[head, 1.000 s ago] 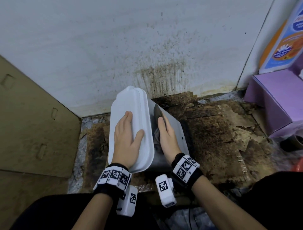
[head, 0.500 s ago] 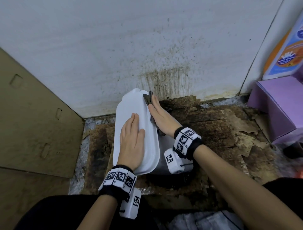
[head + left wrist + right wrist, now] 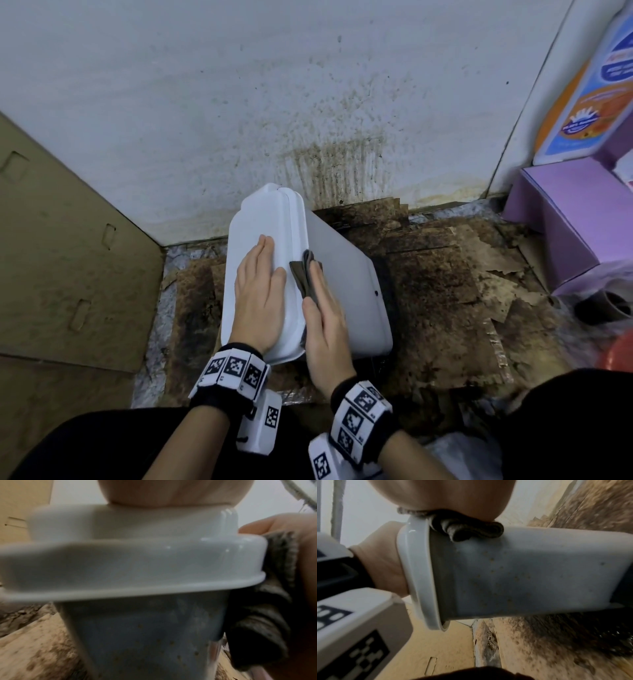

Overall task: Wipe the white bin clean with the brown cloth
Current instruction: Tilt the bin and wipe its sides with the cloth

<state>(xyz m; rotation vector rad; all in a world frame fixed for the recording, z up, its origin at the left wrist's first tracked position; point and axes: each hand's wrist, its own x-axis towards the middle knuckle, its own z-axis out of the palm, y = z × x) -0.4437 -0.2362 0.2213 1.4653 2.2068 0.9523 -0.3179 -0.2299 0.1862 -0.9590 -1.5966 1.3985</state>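
Observation:
The white bin point(image 3: 346, 270) stands tilted on the stained floor by the wall, its lid point(image 3: 263, 236) on top. My left hand point(image 3: 260, 294) lies flat on the lid with straight fingers. My right hand point(image 3: 323, 315) presses the folded brown cloth point(image 3: 303, 277) against the bin's side just under the lid rim, fingers straight. In the right wrist view the cloth point(image 3: 464, 530) is bunched under my palm on the bin point(image 3: 530, 572), whose near face carries small brown specks. The left wrist view shows the lid point(image 3: 137, 555) close up and the cloth point(image 3: 260, 615) at the right.
A stained white wall point(image 3: 308, 102) rises right behind the bin. Cardboard point(image 3: 68, 240) leans at the left. Torn, dirty cardboard point(image 3: 462, 291) covers the floor to the right. A purple box point(image 3: 575, 222) and a dark round object point(image 3: 603, 308) sit at the far right.
My right hand has slid the cloth back along the bin's side from the far end by the wall toward me. The left hand has stayed on the lid.

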